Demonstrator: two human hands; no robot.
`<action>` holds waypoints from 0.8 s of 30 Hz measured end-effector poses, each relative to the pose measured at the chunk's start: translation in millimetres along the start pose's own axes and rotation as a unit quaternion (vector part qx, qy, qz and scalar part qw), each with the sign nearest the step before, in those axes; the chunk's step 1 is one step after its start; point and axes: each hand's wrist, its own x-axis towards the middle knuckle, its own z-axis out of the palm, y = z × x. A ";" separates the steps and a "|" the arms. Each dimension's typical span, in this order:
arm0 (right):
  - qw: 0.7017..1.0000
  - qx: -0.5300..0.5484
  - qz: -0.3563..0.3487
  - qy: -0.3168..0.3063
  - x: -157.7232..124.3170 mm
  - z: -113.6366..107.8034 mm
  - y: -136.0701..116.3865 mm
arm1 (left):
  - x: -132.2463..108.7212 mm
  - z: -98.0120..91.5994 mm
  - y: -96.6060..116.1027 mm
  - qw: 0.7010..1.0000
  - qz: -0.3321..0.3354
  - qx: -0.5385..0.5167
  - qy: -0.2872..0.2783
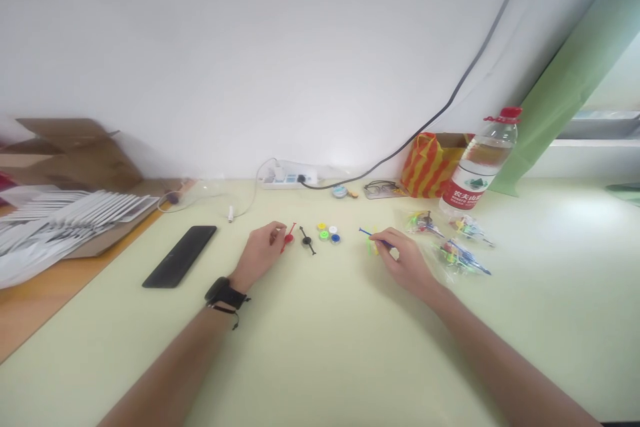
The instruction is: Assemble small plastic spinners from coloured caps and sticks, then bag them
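Observation:
On the left, my left hand (263, 250) has its fingers curled at a red stick with a round disc (289, 239), with the fingertips against its edge. Just right of that lies a similar black stick with a disc (307, 240). Several small round discs sit together in the middle, among them a yellow disc (322, 227), a white disc (333, 230), a green disc (325, 235) and a blue disc (335, 238). My right hand (403, 257) pinches a blue stick (367, 232). Yellow and green pieces (371, 248) are partly hidden by its fingers.
Clear bags of coloured parts (457, 257) lie right of my right hand. Behind them stand a water bottle (477, 167) and a striped bag (430, 163). A black phone-like slab (180, 257) lies at left; a power strip (287, 179) and glasses (383, 188) are near the wall.

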 end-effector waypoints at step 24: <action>0.995 0.015 0.001 -0.100 -10.0 31.5 -7.2 | -21.2 18.9 29.7 0.980 0.156 0.124 0.000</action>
